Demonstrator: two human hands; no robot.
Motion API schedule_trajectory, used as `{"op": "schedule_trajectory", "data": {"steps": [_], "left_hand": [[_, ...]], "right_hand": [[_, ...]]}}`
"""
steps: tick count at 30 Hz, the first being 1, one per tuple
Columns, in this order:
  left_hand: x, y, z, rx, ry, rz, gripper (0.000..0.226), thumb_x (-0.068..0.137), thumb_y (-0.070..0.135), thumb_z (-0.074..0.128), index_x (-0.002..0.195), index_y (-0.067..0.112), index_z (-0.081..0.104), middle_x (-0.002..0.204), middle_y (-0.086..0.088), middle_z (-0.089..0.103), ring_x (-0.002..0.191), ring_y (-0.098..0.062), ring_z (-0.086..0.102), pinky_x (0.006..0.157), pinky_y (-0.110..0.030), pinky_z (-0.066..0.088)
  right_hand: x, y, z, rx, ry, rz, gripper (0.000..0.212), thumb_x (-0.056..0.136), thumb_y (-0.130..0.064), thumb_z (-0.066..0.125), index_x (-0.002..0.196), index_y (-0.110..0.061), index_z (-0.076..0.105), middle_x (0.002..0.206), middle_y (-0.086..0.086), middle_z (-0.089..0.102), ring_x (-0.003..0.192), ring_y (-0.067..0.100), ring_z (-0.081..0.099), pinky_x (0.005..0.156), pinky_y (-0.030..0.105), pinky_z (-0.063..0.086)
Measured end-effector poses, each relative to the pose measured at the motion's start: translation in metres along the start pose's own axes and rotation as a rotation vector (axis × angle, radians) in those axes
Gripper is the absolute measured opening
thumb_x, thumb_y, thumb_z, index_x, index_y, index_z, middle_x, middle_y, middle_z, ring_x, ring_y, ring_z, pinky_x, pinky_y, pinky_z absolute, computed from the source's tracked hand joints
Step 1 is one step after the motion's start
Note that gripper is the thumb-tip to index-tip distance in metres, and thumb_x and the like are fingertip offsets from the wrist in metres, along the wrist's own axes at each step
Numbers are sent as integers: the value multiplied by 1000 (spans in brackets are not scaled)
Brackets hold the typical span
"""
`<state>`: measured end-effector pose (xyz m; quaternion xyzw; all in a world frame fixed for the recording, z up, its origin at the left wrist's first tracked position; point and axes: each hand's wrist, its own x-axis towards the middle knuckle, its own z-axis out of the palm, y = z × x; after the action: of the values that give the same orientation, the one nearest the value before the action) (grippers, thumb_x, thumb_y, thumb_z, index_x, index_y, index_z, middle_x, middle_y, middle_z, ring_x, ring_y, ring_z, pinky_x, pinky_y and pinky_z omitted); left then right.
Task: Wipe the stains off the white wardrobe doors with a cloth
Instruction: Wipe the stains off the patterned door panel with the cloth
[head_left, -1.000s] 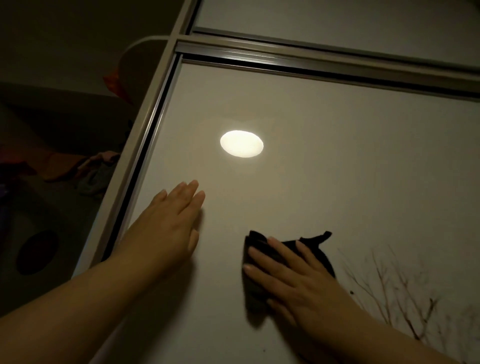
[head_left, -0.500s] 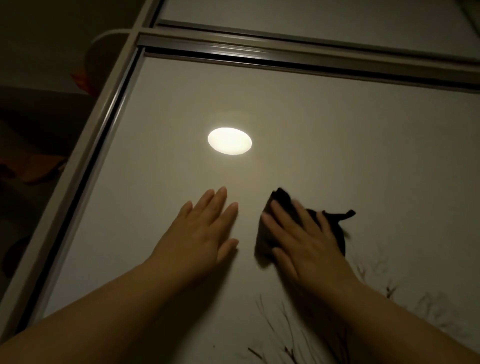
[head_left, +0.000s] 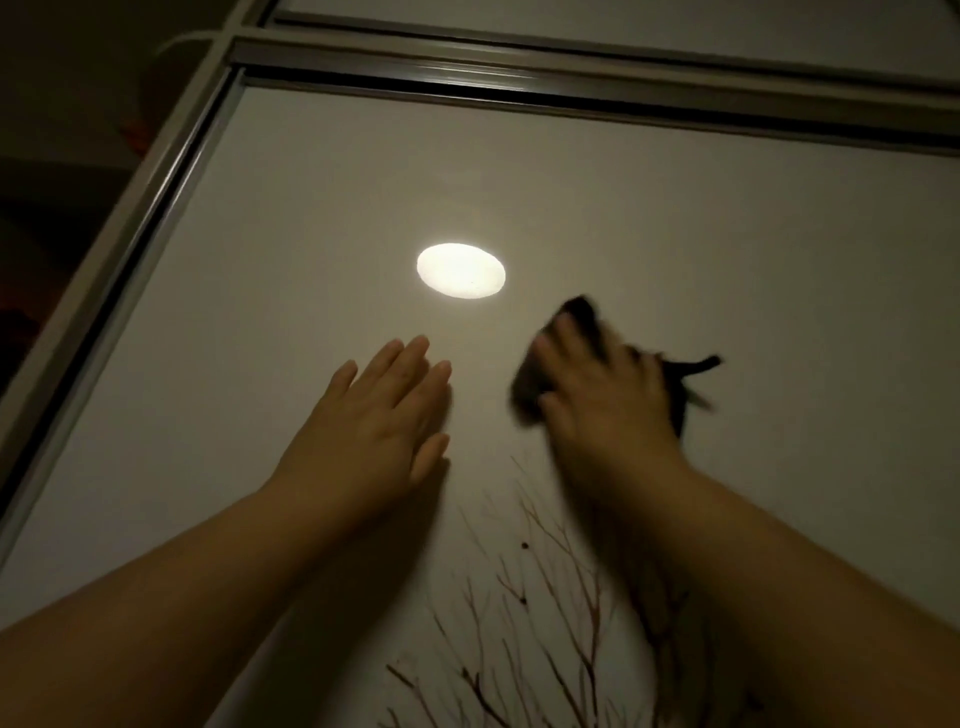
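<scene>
The metal frame (head_left: 130, 197) edges the white wardrobe door (head_left: 675, 234) on the left. The left hand (head_left: 374, 421) lies flat on the panel, fingers spread, holding nothing. Above it glows an oval light spot (head_left: 461, 270). Rightward, the blurred right hand (head_left: 602, 400) presses a dark cloth (head_left: 524, 395) against the door, above a branch pattern (head_left: 545, 597).
</scene>
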<state>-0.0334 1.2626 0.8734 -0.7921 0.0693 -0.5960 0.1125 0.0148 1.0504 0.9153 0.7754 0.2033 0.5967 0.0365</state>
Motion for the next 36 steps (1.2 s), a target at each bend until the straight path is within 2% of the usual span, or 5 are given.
{"op": "schedule_trajectory", "data": {"steps": [8, 17, 27, 33, 36], "left_hand": [[-10, 21, 9, 15, 75, 57, 58, 89, 39, 26, 141, 14, 35, 147, -13, 31, 134, -30, 28, 102, -50, 23], [6, 41, 19, -8, 122, 106, 56, 90, 38, 29, 139, 13, 37, 145, -13, 35, 132, -31, 31, 102, -53, 23], [19, 81, 28, -82, 140, 215, 56, 89, 40, 29, 138, 13, 36, 144, -13, 36, 132, -32, 31, 101, -57, 26], [27, 89, 23, -81, 152, 242, 57, 90, 40, 28, 137, 11, 40, 145, -13, 35, 133, -31, 30, 102, -57, 26], [37, 102, 20, -91, 171, 234, 57, 90, 41, 27, 138, 12, 39, 147, -12, 32, 135, -29, 26, 103, -56, 26]], "right_hand": [[-139, 38, 35, -62, -47, -538, 63, 87, -52, 40, 146, -36, 23, 155, -12, 19, 141, 22, 20, 104, 49, 21], [-28, 84, 5, 0, 47, 129, 53, 95, -44, 11, 146, -39, -3, 154, -11, -13, 142, 19, -9, 112, 48, -1], [-104, 109, 20, -12, -17, -122, 54, 95, -52, 12, 147, -39, 7, 156, -12, 3, 143, 17, -1, 113, 50, 5], [-66, 166, 1, 41, 56, 321, 51, 98, -38, 20, 148, -31, 8, 157, -6, -3, 142, 26, 4, 111, 54, 14], [-42, 139, -5, 58, 50, 320, 54, 99, -32, 27, 149, -27, 7, 157, -5, -7, 142, 26, -1, 112, 53, 10]]}}
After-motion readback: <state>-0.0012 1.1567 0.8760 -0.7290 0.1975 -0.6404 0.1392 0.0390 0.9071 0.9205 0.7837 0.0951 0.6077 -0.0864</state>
